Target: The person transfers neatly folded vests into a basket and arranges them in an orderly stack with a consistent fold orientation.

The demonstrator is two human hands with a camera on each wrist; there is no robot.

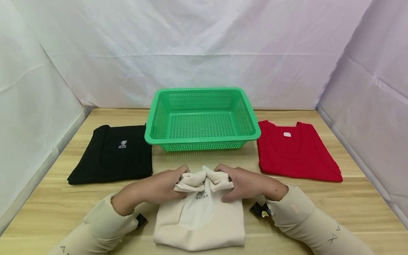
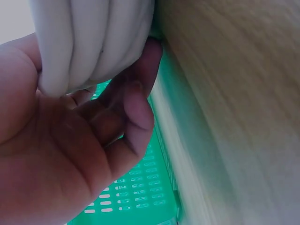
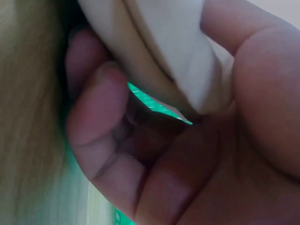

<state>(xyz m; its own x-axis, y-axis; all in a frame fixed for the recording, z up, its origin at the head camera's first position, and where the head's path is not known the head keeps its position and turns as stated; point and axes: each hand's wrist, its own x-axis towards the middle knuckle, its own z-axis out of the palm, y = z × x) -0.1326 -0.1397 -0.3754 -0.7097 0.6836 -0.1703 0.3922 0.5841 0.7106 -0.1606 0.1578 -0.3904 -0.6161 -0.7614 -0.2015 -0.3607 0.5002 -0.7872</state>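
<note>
A cream shirt (image 1: 204,226) lies folded at the front middle of the table, with printed marks inside its neck. My left hand (image 1: 160,186) grips the bunched upper left part of it, thumb on the near side. On the upper right, my right hand (image 1: 245,182) holds the matching bunch. The two gathered parts nearly meet at the centre. In the left wrist view, thick cloth layers (image 2: 93,42) sit between thumb and fingers, the fingers curled beneath. Similar folds (image 3: 159,42) pass between the right thumb and curled fingers in the right wrist view.
Behind the hands stands a green plastic basket (image 1: 202,139) with perforated walls and nothing in it. A folded black top (image 1: 118,159) lies to its left, a folded red top (image 1: 296,156) to its right. White cloth (image 1: 204,42) encloses the wooden table's back and sides.
</note>
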